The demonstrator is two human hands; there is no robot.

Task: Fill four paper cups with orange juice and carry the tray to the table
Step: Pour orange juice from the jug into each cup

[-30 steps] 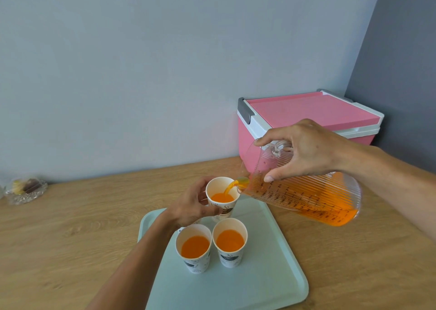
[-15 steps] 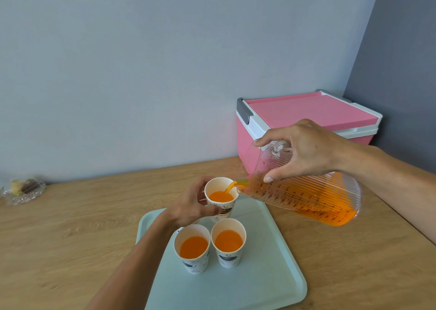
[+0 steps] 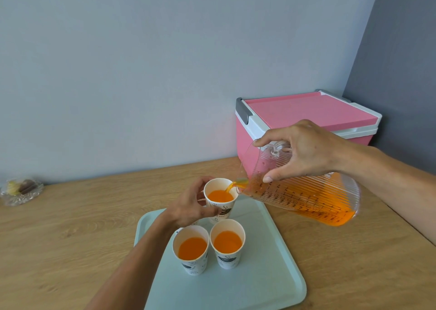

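While the right hand (image 3: pixel 306 151) tilts the ribbed, graduated pitcher (image 3: pixel 304 194), its grip closed on the handle, the left hand (image 3: pixel 191 206) grips the "your"-printed cup (image 3: pixel 220 199) on the tray (image 3: pixel 259 286)

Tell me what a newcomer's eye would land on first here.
The tilted jug, held by the right hand, streaming orange juice into a cup steadied by the left hand at the tray's far end. Next, two filled cups in front, and the pink cooler in the corner behind.
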